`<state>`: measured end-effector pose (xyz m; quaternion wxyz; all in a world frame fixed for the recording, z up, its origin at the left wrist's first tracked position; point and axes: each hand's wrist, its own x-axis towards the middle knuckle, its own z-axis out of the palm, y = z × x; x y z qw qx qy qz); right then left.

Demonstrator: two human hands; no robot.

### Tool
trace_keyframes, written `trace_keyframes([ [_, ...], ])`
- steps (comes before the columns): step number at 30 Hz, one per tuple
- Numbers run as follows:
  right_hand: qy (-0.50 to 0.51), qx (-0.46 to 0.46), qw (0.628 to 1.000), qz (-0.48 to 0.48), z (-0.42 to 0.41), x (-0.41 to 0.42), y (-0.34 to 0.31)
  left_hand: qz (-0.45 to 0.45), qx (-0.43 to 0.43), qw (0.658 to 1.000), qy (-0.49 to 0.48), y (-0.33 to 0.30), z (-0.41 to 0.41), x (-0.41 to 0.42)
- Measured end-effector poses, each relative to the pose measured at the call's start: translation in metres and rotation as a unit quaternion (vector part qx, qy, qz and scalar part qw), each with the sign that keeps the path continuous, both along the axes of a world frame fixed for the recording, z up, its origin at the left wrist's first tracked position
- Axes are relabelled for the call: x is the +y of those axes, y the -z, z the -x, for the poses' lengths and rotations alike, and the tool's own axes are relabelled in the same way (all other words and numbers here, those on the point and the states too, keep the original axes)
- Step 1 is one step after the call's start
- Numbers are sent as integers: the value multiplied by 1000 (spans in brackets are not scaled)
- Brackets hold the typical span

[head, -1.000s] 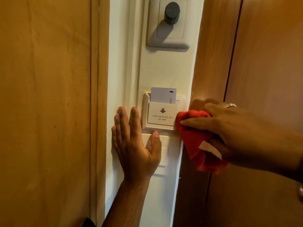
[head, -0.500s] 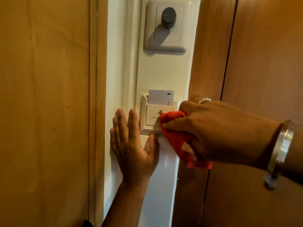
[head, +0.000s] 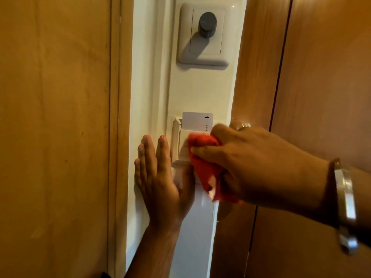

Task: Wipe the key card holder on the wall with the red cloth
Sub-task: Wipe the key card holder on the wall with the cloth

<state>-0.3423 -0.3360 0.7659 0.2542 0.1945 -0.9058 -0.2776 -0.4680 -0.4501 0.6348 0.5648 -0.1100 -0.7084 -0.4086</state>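
Observation:
The white key card holder [head: 180, 143] is fixed to a narrow white strip of wall, with a white key card [head: 195, 121] standing in its top slot. My right hand [head: 251, 163] is closed around a bunched red cloth [head: 204, 157] and presses it against the holder's front face, covering most of it. My left hand [head: 158, 177] lies flat on the wall just left of and below the holder, fingers pointing up and apart, thumb under the holder.
A white wall plate with a dark grey rotary knob [head: 206, 25] sits above the holder. Wooden panels flank the white strip on the left [head: 56, 137] and right [head: 321, 77]. A switch plate below the holder is mostly hidden by my hands.
My right hand has slid the red cloth leftward from the holder's right edge onto its front face. My left hand has stayed flat on the wall.

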Motion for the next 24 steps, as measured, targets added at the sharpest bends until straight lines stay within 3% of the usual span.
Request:
trace_keyframes([
  [2, 6, -45, 999, 18, -2, 13, 4, 5, 3, 1000, -14, 1, 2, 0],
  [7, -5, 36, 995, 98, -5, 28, -9, 2, 3, 1000, -21, 1, 2, 1],
  [11, 8, -36, 998, 52, -5, 27, 2, 0, 4, 1000, -20, 1, 3, 0],
  [16, -4, 53, 996, 71, -3, 15, -11, 6, 6, 1000, -26, 2, 3, 1],
  [21, 15, -33, 999, 17, -7, 6, -3, 10, 7, 1000, -28, 2, 3, 1],
  [24, -1, 24, 1000, 18, -10, 3, -13, 2, 1, 1000, -18, 0, 2, 0],
])
